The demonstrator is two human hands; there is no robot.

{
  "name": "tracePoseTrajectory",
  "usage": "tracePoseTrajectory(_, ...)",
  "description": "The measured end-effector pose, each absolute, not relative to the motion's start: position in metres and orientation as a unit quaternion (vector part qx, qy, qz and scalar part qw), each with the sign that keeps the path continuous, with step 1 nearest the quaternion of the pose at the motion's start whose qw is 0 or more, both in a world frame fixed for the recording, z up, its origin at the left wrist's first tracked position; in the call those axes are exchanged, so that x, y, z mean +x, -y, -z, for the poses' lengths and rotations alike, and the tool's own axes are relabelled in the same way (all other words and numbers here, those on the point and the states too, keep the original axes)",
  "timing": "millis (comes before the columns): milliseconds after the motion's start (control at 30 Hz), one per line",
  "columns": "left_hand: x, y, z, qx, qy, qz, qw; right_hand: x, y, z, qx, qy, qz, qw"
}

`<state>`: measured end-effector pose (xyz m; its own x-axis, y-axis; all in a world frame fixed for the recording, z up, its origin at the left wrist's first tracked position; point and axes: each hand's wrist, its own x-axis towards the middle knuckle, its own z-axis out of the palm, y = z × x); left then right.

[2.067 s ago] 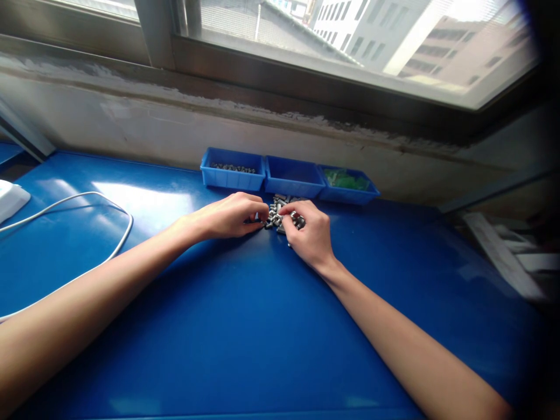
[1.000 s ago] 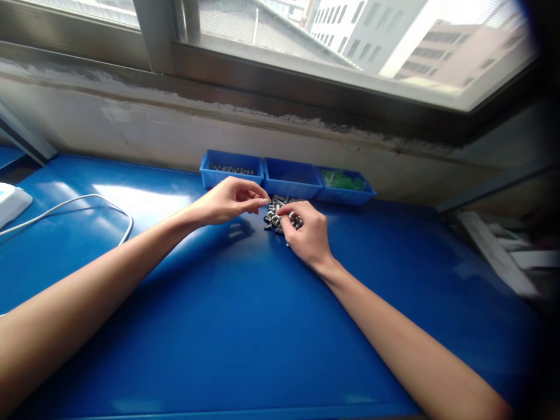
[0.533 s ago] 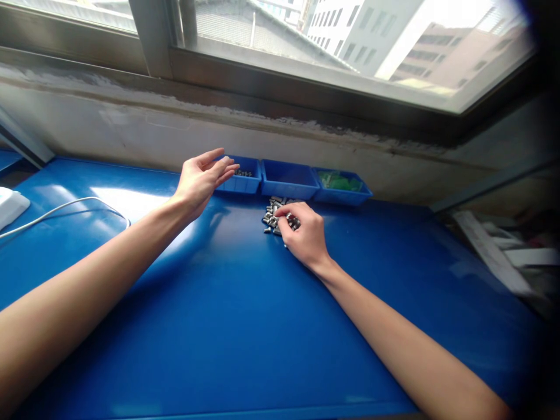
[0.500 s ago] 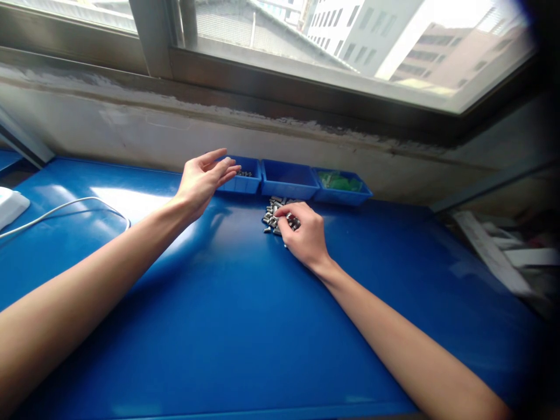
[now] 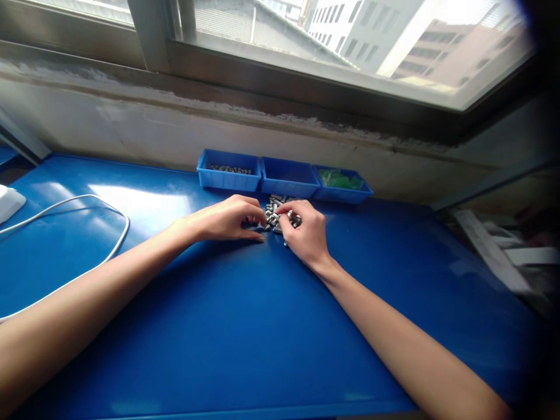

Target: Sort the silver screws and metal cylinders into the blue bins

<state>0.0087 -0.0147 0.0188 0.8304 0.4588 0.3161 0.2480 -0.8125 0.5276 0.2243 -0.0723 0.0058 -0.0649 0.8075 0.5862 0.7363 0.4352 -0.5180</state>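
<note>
A pile of small silvery metal parts (image 5: 272,217) lies on the blue table (image 5: 245,326), just in front of the bins; their exact kind is too small to make out. At the pile's left edge is my left hand (image 5: 231,218), its thumb and fingers apart and curved, with nothing visible held. My right hand (image 5: 305,224) rests over the pile's right side. Its thumb and forefinger are bent toward each other among the parts, and whatever lies between the fingertips is too small to name.
Three blue bins stand in a row by the wall: a left bin (image 5: 230,182) with small metal parts, a middle bin (image 5: 289,188), and a right bin (image 5: 343,195) holding green material. A white cable (image 5: 125,230) loops across the table's left side, near a white device (image 5: 11,203).
My left hand has moved from over the left bin down and to the right, to the pile's edge. My right hand has stayed almost in place.
</note>
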Motion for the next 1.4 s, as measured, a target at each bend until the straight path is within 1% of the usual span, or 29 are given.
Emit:
tracePoseTrajectory(200, 0.009, 0.015, -0.018, 0.932, -0.194, -0.218, 0.215, 0.225, 0.072, -0.004, -0.526, 0.731, -0.041, 0.434)
tracePoseTrajectory(367, 0.011, 0.022, -0.021, 0.925, -0.198, -0.250, 0.206, 0.224, 0.072, -0.006, -0.524, 0.733, -0.035, 0.432)
tracePoseTrajectory(533, 0.015, 0.023, -0.012, 0.935, -0.198, -0.230, 0.186, 0.224, 0.072, -0.006, -0.532, 0.726, -0.031, 0.436)
tracePoseTrajectory(767, 0.017, 0.023, -0.007, 0.915, -0.229, -0.262, 0.206, 0.226, 0.074, -0.007, -0.554, 0.699, -0.051, 0.450)
tracePoseTrajectory(933, 0.015, 0.023, -0.003, 0.878, -0.267, -0.311, 0.246, 0.228, 0.074, -0.006, -0.570, 0.677, -0.065, 0.460)
tracePoseTrajectory(1133, 0.016, 0.024, -0.003, 0.877, -0.275, -0.313, 0.239, 0.230, 0.073, -0.005, -0.572, 0.665, -0.075, 0.474)
tracePoseTrajectory(1200, 0.016, 0.024, -0.004, 0.875, -0.276, -0.305, 0.254, 0.229, 0.073, -0.005, -0.566, 0.667, -0.072, 0.480)
tracePoseTrajectory(1267, 0.016, 0.024, -0.005, 0.856, -0.290, -0.312, 0.293, 0.228, 0.075, -0.006, -0.561, 0.669, -0.065, 0.483)
tracePoseTrajectory(1400, 0.013, 0.021, -0.007, 0.752, -0.330, -0.371, 0.433, 0.226, 0.077, -0.013, -0.550, 0.680, -0.065, 0.480)
